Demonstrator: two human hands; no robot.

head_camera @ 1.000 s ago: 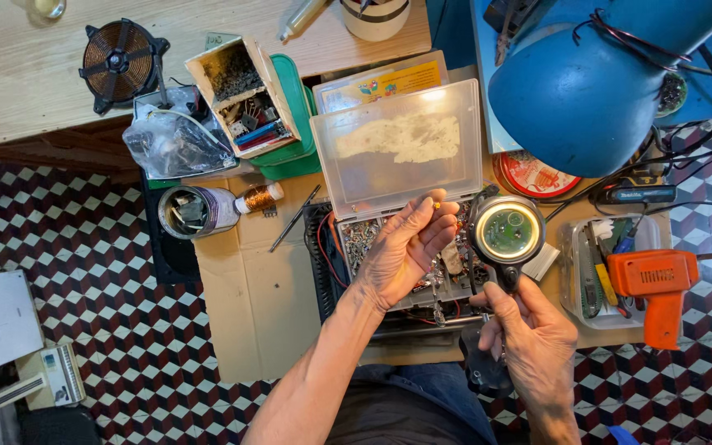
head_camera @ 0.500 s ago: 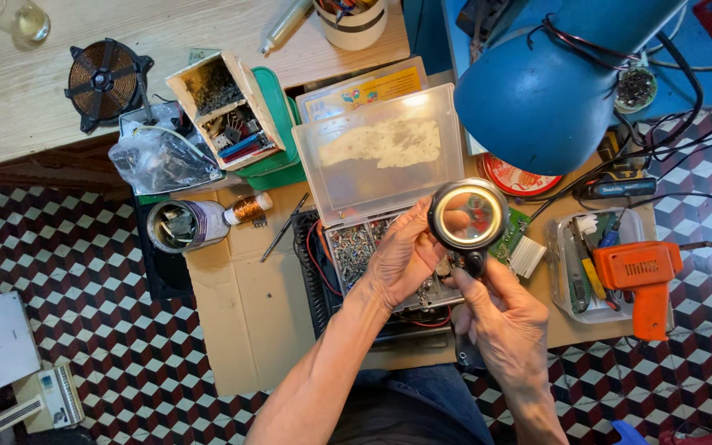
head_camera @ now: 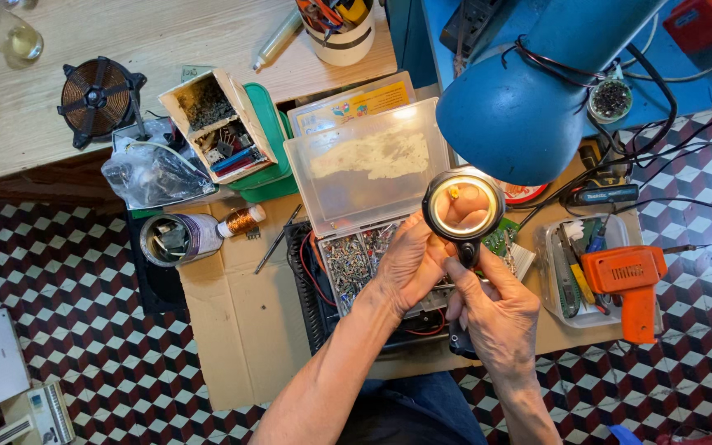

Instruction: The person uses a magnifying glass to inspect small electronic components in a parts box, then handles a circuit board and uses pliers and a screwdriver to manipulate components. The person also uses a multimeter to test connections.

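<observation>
Pinched between my left hand's [head_camera: 409, 264] fingertips is a tiny yellowish part, seen enlarged through the lens; that grip is narrow and sits just above the open compartment box [head_camera: 356, 264] of small components near the worktop's front edge. Directly right of it, my right hand [head_camera: 496, 317] is wrapped around the handle of the magnifying glass [head_camera: 463, 206], handle running toward me, lens raised over the left fingertips (so the part lies up and left of the right hand). Further right, an orange soldering gun [head_camera: 630, 280] rests in a clear tray [head_camera: 555, 309].
</observation>
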